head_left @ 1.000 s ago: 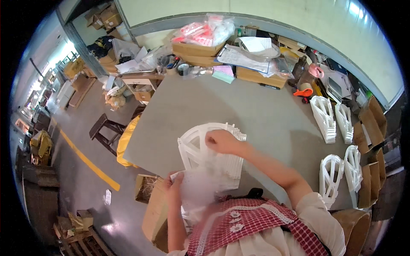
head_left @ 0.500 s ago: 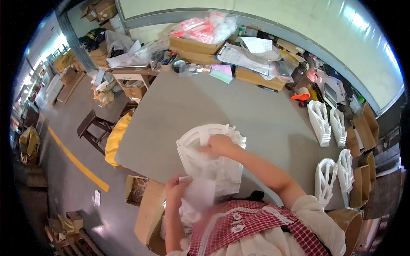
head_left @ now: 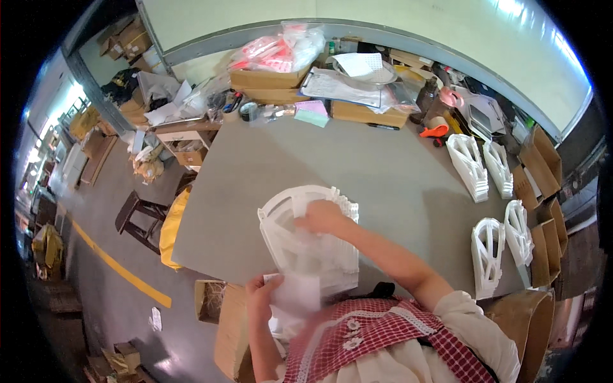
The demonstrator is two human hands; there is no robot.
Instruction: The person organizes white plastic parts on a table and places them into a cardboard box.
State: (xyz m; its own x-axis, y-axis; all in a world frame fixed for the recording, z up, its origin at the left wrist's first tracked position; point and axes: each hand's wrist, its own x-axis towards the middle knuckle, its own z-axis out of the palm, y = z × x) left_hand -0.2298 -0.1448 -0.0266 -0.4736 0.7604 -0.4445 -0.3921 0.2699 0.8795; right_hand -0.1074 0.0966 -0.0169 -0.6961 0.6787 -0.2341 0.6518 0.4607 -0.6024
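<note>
A stack of white plastic frames point(head_left: 281, 232), rounded at the far end and with open spokes, lies flat at the near side of the grey table point(head_left: 383, 169). Over its upper part is my right hand point(head_left: 325, 217), fingers bent together at the frames; whatever they pinch is too pale and blurred to make out. My left hand point(head_left: 258, 299) is closed on the edge of a white sheet point(head_left: 298, 293), thumb on top. That sheet hangs close to my apron, covering the stack's near left corner.
Four more white frame stacks, among them one near stack point(head_left: 488, 257) and one far stack point(head_left: 468, 167), stand along the right edge beside cardboard boxes point(head_left: 544, 249). A clipboard point(head_left: 341, 88), bagged goods and a tape dispenser point(head_left: 435, 128) line the back. An open carton point(head_left: 233, 329) sits lower left.
The view has shifted slightly, so the background sits a little differently. Both hands keep nearly the same places, the left still holding the sheet, the right still over the stack.
</note>
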